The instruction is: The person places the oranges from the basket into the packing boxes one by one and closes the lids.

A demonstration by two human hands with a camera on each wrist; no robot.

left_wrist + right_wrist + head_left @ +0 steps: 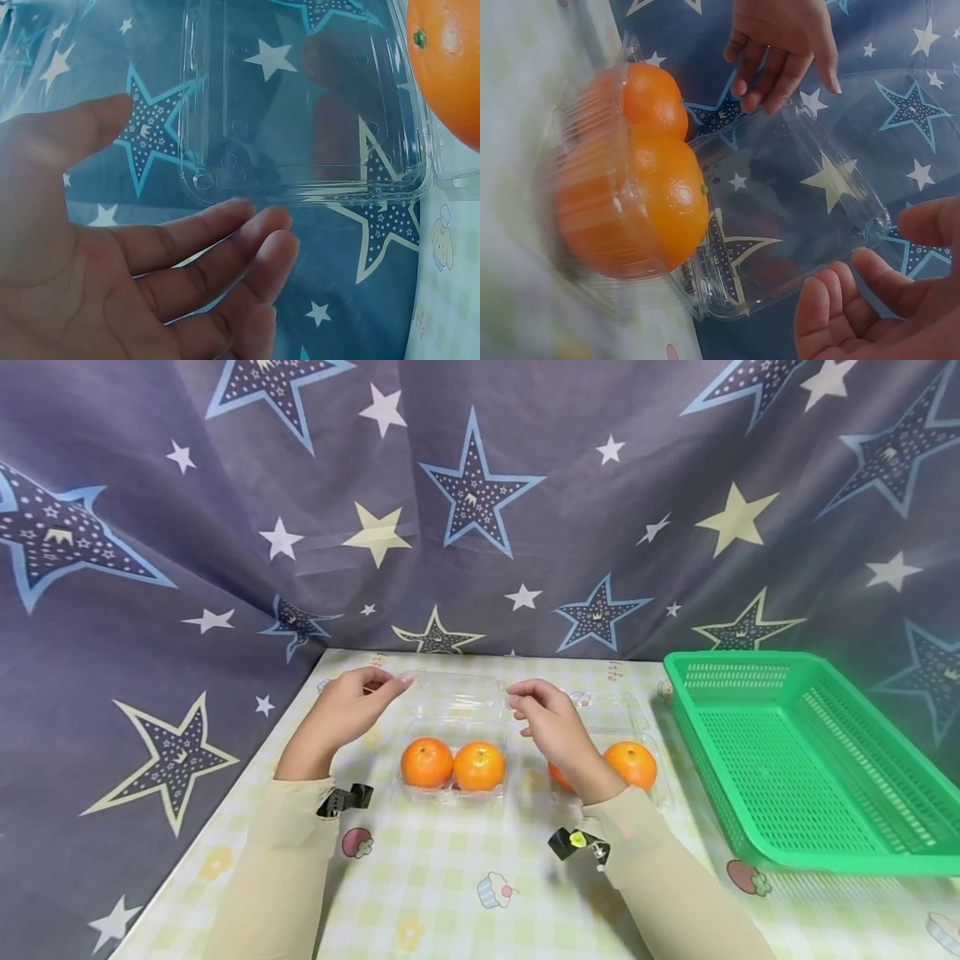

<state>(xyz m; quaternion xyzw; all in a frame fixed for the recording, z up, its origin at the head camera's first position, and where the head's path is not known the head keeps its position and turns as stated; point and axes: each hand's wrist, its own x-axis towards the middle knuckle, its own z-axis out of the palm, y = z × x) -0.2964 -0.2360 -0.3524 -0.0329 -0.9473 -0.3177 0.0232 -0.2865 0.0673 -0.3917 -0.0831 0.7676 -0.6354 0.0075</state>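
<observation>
A clear plastic clamshell box [450, 795] stands on the table with its lid [453, 697] raised at the back. Two oranges, a left one [427, 762] and a right one [480, 767], sit side by side in its base. My left hand [339, 714] is at the lid's left edge, fingers fairly straight and thumb apart. On the opposite side, my right hand [551, 722] has loosely bent fingers close to the lid's edge. Whether either hand touches the lid is hard to tell. Neither hand grips anything in the wrist views.
Behind my right forearm lies a second clear box [663, 777] with its lid up; an orange [632, 764] shows in it, another partly hidden. A green plastic basket [862, 862] stands at the right. A star-patterned curtain [480, 577] hangs behind the checked tablecloth [420, 877].
</observation>
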